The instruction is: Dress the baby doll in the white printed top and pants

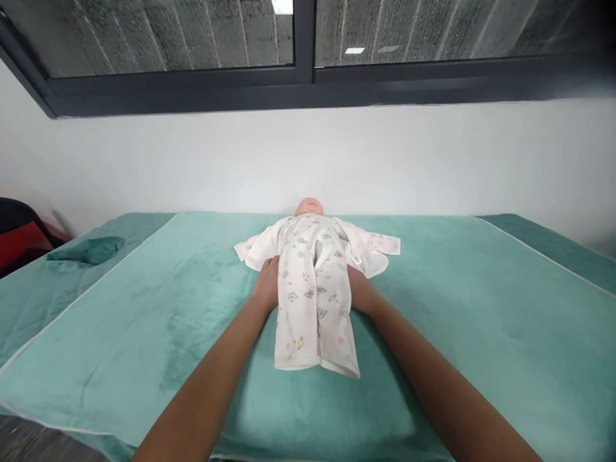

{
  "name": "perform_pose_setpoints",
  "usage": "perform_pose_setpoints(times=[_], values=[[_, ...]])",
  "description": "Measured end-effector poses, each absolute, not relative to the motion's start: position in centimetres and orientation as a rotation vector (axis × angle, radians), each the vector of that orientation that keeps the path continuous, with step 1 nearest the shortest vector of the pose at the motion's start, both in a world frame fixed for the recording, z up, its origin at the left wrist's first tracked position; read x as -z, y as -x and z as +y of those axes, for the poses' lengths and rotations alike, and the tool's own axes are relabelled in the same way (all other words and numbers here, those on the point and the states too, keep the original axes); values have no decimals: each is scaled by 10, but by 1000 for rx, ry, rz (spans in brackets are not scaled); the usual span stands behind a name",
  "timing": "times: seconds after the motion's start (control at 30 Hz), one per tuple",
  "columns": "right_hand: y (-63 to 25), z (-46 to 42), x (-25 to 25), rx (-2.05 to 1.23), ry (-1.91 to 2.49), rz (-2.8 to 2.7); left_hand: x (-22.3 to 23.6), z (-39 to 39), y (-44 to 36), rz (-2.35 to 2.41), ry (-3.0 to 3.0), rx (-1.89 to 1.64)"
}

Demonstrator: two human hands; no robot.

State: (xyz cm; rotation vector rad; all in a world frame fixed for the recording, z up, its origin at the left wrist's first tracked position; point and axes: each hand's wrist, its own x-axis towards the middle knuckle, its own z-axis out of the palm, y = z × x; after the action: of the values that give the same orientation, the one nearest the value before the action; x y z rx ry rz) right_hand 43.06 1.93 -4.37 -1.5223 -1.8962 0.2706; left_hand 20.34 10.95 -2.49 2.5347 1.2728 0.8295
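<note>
A baby doll (pixel 309 206) lies on its back, head toward the wall, in a white printed top (pixel 368 244) with both sleeves spread out. Over its lower body lie white baby pants (pixel 298 301) with small printed pictures, their legs pointing toward me. My left hand (pixel 268 282) is closed at the left edge of the pants, its fingertips partly under the cloth. On the opposite edge, my right hand (pixel 360 290) grips the pants from the side, with most of its fingers hidden behind the fabric. The doll's legs cannot be seen.
A green padded cover (pixel 144 321) with pale seams spreads over the bed under the doll. Behind it rises a white wall (pixel 192 160) below a dark-framed window (pixel 303 83). A red and black object (pixel 22 240) stands at the far left.
</note>
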Motion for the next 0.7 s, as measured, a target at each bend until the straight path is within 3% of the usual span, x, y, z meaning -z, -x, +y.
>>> perform_pose_setpoints(times=[0.4, 0.7], values=[[-440, 8, 36, 214, 1832, -2005, 36, 114, -195, 1249, -2771, -790], [-456, 4, 40, 70, 1508, -2055, 35, 99, -182, 1227, -2966, -916]])
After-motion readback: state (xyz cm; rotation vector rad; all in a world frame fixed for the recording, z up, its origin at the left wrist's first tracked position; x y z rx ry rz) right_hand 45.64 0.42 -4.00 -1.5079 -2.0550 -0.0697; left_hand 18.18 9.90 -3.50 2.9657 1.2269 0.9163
